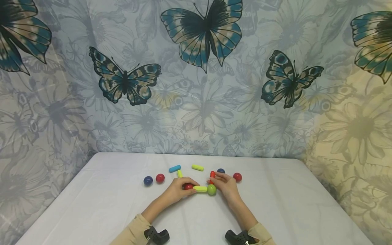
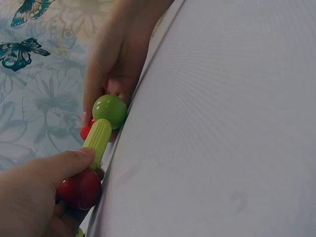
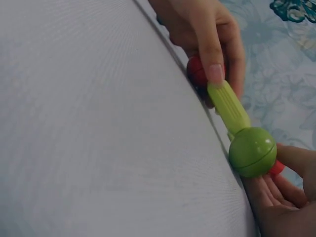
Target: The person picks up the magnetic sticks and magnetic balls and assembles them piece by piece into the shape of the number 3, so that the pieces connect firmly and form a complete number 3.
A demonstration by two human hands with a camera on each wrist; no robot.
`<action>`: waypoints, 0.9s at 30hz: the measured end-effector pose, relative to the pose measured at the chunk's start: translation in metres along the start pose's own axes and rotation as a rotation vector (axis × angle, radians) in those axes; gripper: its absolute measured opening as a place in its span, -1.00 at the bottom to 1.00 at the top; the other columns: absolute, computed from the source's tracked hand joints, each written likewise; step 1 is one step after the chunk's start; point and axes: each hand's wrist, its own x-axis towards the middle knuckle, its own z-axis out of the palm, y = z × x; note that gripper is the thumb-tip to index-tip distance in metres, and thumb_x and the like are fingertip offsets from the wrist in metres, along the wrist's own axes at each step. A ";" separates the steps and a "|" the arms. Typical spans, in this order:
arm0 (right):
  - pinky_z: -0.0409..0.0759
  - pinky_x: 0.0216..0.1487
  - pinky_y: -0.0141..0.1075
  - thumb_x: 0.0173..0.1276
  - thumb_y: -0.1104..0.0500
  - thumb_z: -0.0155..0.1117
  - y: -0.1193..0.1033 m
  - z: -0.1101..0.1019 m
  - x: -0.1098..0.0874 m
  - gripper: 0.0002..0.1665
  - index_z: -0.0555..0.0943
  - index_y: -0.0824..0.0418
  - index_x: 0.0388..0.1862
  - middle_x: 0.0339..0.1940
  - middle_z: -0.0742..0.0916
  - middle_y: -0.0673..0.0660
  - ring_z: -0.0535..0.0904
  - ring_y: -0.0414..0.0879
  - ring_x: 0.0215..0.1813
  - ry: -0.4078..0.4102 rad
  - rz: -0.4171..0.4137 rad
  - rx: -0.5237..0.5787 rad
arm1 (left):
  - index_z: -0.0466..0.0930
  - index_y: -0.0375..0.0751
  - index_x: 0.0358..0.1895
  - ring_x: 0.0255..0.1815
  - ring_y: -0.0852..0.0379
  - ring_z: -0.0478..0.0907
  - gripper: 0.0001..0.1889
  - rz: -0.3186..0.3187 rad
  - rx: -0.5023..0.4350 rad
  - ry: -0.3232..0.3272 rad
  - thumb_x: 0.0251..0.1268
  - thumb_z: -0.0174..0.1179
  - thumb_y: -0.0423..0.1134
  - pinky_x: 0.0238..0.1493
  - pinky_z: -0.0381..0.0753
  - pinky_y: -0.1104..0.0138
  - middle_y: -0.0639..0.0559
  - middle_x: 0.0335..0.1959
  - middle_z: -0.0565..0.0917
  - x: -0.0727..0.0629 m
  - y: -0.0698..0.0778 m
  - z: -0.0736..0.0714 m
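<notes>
My left hand (image 1: 177, 188) grips a red ball (image 2: 80, 189), its thumb lying over the joint with a yellow-green rod (image 1: 200, 189). At the rod's other end sits a green ball (image 3: 253, 151). My right hand (image 1: 228, 187) pinches a red rod (image 1: 212, 175) between thumb and fingers, right behind the green ball. In the right wrist view the green ball hides most of that red rod, so whether the two are joined cannot be told. A second yellow-green rod (image 1: 179, 173) sticks out behind the left hand; its near end is hidden.
Behind the hands lie a blue rod (image 1: 175, 168) and another yellow-green rod (image 1: 197, 167). A blue ball (image 1: 148, 180) and a red ball (image 1: 160, 178) stand at left. Near the right hand are a blue ball (image 1: 221, 170), partly hidden, and a red ball (image 1: 237, 177). All are on a white table (image 1: 107, 194).
</notes>
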 end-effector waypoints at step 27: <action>0.66 -0.16 -0.48 0.29 0.27 0.35 -0.011 -0.009 0.001 -0.82 0.71 0.29 -0.14 -0.19 0.77 0.21 0.70 -0.04 -0.16 0.202 -0.362 -0.150 | 0.72 0.08 -0.07 0.00 0.26 0.61 -0.78 0.011 0.007 0.006 0.22 0.35 -0.20 0.10 0.56 0.44 0.18 -0.12 0.75 0.000 -0.004 0.002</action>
